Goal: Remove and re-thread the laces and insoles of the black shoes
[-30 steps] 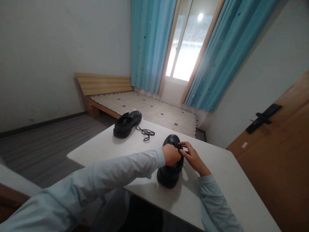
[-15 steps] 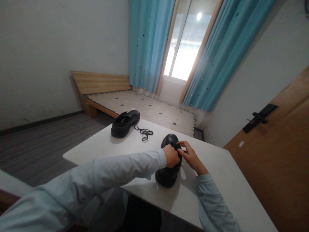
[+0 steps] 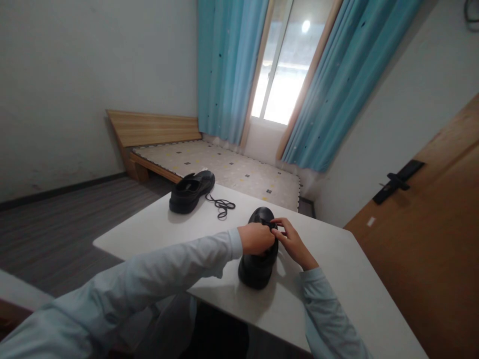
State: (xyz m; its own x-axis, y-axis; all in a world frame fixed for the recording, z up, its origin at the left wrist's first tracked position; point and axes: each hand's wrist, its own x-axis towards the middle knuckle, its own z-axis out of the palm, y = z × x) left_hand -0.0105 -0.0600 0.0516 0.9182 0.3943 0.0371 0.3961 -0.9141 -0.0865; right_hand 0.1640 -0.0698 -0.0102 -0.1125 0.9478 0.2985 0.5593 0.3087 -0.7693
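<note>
A black shoe (image 3: 255,273) stands on the white table (image 3: 329,284) in front of me, its toe pointing away. My left hand (image 3: 257,238) reaches across the shoe's opening with curled fingers, at the lacing area; what they pinch is too dark and small to make out. On the shoe's right side, my right hand (image 3: 294,245) has its thumb and bent fingers on the upper's edge, close to my left fingertips. To the far left lies a second black shoe (image 3: 187,199), its tongue raised. A loose black shoelace (image 3: 222,203) lies looped beside it.
Beyond the table is a low bed (image 3: 232,172) with a patterned mattress and a wooden headboard (image 3: 153,127). Blue curtains (image 3: 232,65) frame a window. On the right stands a wooden door (image 3: 422,239) with a black handle (image 3: 398,182).
My left hand has drawn slightly left and up, its wrist lying flatter across the shoe. My right hand stays at the shoe's side. The view has shifted slightly.
</note>
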